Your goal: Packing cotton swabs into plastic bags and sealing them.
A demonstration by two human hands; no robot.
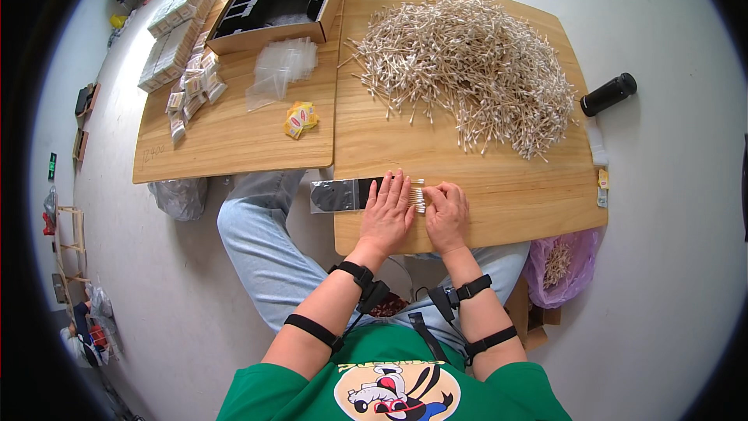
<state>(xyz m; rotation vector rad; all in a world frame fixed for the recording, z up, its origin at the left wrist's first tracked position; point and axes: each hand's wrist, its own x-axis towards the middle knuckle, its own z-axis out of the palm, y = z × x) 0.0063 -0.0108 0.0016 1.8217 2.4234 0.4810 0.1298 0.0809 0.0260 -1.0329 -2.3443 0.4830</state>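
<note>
At lower centre, a small row of cotton swabs [417,196] is pressed flat on the table [514,187] under open fingers of left hand [387,214] and right hand [446,214]; tips are best evened before the dark pouch [339,195] is filled.

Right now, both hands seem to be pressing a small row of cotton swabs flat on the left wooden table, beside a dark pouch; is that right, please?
Not quite: the left hand, the right hand and the row of cotton swabs are on the right wooden table, near its front edge. The head view shows it. The dark pouch does lie beside them.
</note>
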